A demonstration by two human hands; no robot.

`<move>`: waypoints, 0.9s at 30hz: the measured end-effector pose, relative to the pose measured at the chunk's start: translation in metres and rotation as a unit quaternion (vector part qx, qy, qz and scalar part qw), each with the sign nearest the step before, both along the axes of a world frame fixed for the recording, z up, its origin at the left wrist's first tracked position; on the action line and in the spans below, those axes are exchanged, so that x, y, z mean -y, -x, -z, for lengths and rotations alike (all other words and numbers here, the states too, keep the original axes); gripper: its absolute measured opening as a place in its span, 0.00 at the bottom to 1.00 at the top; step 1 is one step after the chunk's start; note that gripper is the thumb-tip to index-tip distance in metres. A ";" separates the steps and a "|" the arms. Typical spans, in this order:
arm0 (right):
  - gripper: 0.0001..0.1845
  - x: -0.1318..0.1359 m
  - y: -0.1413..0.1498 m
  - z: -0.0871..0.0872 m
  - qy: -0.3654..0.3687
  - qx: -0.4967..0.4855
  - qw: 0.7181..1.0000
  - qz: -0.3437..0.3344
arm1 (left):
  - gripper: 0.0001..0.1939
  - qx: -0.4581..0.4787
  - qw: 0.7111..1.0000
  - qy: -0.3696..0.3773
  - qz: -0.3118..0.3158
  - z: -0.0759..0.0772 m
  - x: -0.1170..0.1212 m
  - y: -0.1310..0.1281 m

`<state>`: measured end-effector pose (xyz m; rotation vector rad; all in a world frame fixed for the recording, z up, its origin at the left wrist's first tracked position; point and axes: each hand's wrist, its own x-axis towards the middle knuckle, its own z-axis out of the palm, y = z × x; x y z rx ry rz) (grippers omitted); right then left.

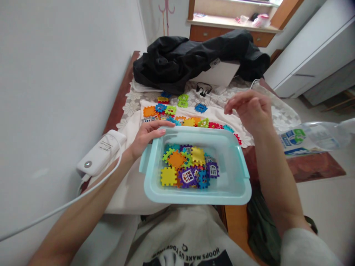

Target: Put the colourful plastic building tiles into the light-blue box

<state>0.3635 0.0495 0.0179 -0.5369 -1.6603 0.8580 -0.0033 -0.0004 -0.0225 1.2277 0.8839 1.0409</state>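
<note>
A light blue plastic tub [233,192] is tilted toward me at the near edge of the table. Inside lie interlocking square building pieces: an orange one [176,159], yellow ones [168,176], a purple one with a window [188,177] and a blue one [203,179]. My left hand [148,135] grips the tub's far left corner, fingers along the rim. Raised over the table beyond the tub's right side is my right hand [251,109], its fingers loosely bent and apart from the tub, with nothing visible in them.
More colourful pieces [188,122] lie on a white cloth [235,129] behind the tub. A white power bank [101,153] with a cable sits left. Right is a plastic bottle [313,136]. Black clothing [172,62], a pale laptop-like panel [219,74] and black earphones [203,89] are farther back.
</note>
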 end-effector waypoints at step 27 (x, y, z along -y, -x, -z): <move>0.12 0.009 0.007 0.060 0.141 0.429 0.890 0.067 | 0.17 -0.036 0.999 -0.008 -0.015 0.000 0.000 0.001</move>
